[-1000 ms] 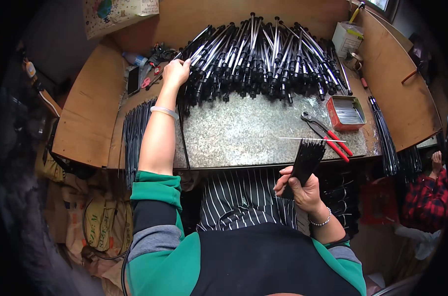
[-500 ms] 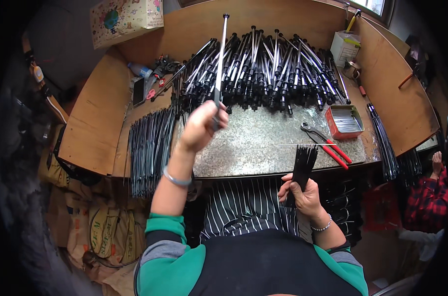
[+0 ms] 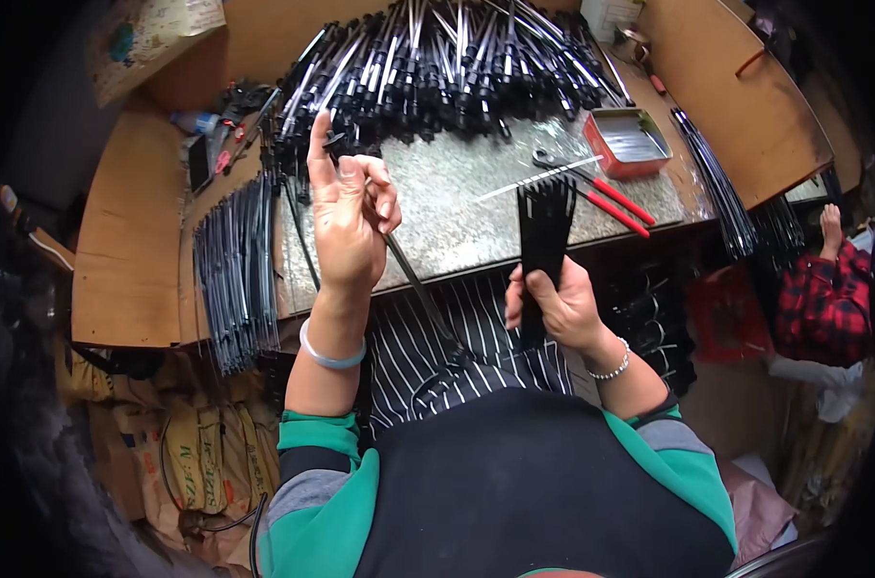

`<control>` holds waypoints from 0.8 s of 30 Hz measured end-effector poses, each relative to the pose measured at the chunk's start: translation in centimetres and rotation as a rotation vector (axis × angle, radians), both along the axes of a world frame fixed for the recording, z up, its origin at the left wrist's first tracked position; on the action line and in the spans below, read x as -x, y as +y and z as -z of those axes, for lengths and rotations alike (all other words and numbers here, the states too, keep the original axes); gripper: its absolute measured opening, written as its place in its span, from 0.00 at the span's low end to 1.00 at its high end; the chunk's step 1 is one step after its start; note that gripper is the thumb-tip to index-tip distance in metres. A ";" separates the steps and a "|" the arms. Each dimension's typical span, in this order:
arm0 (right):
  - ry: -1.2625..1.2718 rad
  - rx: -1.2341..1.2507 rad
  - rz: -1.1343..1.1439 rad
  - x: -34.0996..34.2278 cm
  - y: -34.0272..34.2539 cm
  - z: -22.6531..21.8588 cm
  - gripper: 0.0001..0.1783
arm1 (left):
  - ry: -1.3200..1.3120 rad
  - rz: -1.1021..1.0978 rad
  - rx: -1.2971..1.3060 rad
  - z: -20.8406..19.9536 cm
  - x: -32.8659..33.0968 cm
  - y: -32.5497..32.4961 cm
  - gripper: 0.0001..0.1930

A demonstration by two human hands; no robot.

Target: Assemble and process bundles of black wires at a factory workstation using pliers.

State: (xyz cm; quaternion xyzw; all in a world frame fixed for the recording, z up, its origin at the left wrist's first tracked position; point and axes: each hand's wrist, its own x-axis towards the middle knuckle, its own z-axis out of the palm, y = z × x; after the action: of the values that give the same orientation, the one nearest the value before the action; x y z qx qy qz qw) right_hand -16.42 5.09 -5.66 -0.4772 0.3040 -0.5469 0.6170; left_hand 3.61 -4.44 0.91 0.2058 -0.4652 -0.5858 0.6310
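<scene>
My left hand [image 3: 349, 226] is raised over the front left of the bench, index finger stretched upward, the other fingers curled round a thin rod [image 3: 420, 287]. The rod slants: a black end shows above the palm, and its dark shaft runs down toward my striped apron. In my right hand [image 3: 570, 306], at the bench's front edge, is an upright flat black bundle [image 3: 545, 226] with narrow strips at its top. A thin pale wire [image 3: 524, 183] lies across that top. Behind the bundle, red-handled pliers [image 3: 618, 204] lie on the bench.
A large pile of black-and-silver rods [image 3: 437, 82] covers the back. Dark strips [image 3: 233, 275] hang over the left edge, more strips [image 3: 715, 183] lie right. A red tin [image 3: 638, 169] holds thin wires. A phone [image 3: 199, 164] lies left. Another person's checked sleeve [image 3: 822, 308] shows at right.
My left hand has turned over, and the rod that pointed up and away now slants down toward me. The view has shifted; my right hand keeps the black bundle.
</scene>
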 end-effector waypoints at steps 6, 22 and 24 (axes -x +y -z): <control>-0.028 0.026 -0.034 -1.3 -0.1 -0.7 0.11 | 0.002 0.073 0.010 0.2 0.8 2.1 0.19; 0.006 0.079 -0.025 -2.5 -1.4 -1.4 0.20 | 0.328 0.211 -0.114 0.1 1.4 3.2 0.21; 0.027 0.040 -0.019 -2.6 -1.3 -1.6 0.22 | 0.297 0.163 -0.112 0.4 1.4 3.2 0.21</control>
State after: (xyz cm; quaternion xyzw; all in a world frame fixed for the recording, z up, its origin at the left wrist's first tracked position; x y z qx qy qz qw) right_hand -13.78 3.76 -4.09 -0.4996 0.2970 -0.5404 0.6083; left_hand 2.19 -1.23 0.48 0.1134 -0.3484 -0.6841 0.6307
